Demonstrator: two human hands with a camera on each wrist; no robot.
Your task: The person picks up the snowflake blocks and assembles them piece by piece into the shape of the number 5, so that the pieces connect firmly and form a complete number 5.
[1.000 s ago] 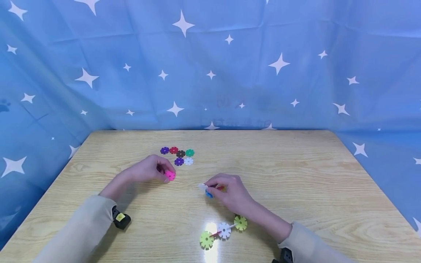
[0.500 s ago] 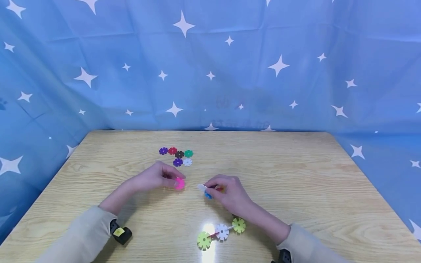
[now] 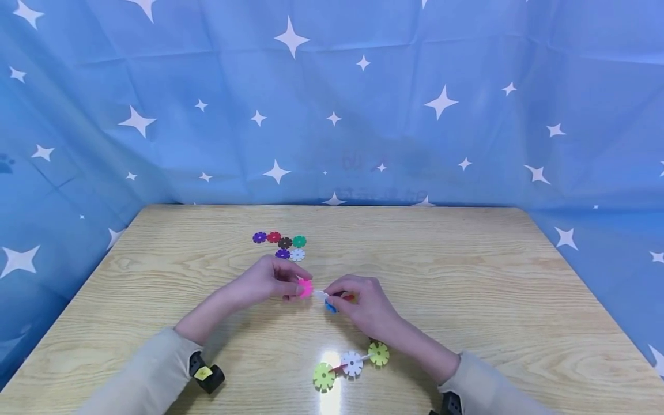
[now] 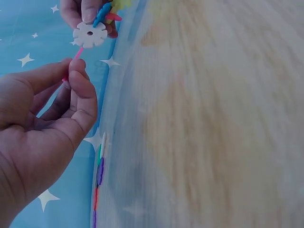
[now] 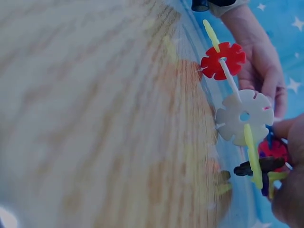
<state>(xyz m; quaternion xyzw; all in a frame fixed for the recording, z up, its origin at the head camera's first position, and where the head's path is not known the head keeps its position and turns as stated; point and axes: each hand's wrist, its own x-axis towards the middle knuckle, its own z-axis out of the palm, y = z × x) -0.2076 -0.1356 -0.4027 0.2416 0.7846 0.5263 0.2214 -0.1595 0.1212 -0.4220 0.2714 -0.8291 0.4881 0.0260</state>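
Note:
My left hand [image 3: 267, 282] pinches a pink notched disc [image 3: 305, 288] between thumb and fingertips. My right hand [image 3: 365, 302] pinches a small cluster of joined notched discs. A white disc [image 4: 89, 35] juts from that cluster toward the left hand, beside a blue disc [image 4: 101, 14]. Red and yellow parts show there too, partly covered by the fingers. Seen edge-on in the left wrist view, the pink disc meets the white disc's rim; whether their slots are engaged I cannot tell.
A joined chain of light green discs [image 3: 324, 377], a white disc [image 3: 352, 364] and a red disc [image 5: 223, 61] stands near the front. Farther back lie several loose discs, among them a green disc [image 3: 299, 241]. A star-patterned blue cloth [image 3: 332, 92] hangs behind the wooden table [image 3: 467, 276].
My left hand has carried the pink disc rightward and slightly nearer, up to the white disc. My right hand has held the cluster almost still.

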